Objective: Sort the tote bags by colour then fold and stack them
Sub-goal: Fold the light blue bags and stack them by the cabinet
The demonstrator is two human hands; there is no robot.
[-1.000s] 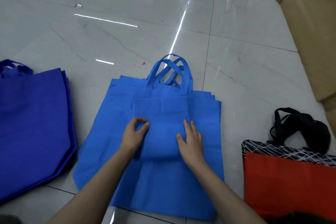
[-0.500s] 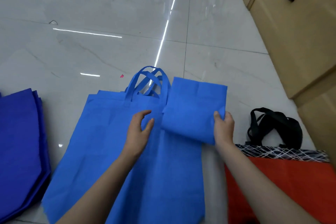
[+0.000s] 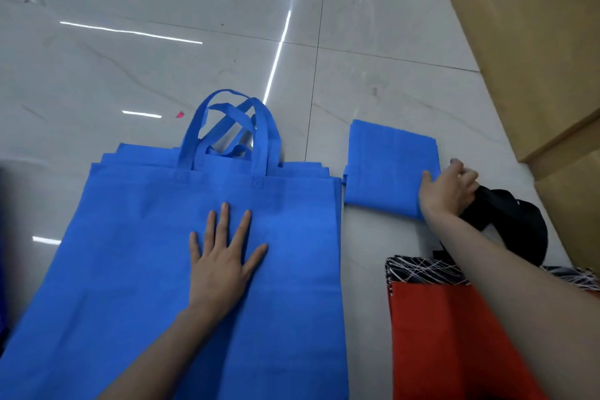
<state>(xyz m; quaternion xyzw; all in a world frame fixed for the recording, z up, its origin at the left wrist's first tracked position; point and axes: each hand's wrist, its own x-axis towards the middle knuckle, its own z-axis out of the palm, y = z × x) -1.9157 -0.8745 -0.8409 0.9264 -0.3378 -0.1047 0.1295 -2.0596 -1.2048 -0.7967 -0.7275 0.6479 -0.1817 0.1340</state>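
A stack of unfolded light-blue tote bags [image 3: 136, 269] lies flat on the floor, handles pointing away from me. My left hand [image 3: 224, 256] presses flat on the top bag with its fingers spread. To the right of the stack a folded light-blue bag [image 3: 386, 166] lies on the tiles. My right hand [image 3: 448, 188] holds its right edge, thumb on top and fingers curled. A red tote bag [image 3: 435, 334] with a black-and-white patterned rim and black handles [image 3: 516, 224] lies at the lower right, partly under my right forearm.
The floor is glossy white marble tile [image 3: 162, 42] with light reflections. Tan wooden cabinets [image 3: 535, 58] run along the right side. A small pink scrap [image 3: 179, 114] lies beyond the stack. A sliver of dark-blue fabric [image 3: 2, 286] shows at the left edge.
My right hand carried the folded light-blue bag off the stack and set it on the floor to the right. My left hand moved to lie flat on the stack.
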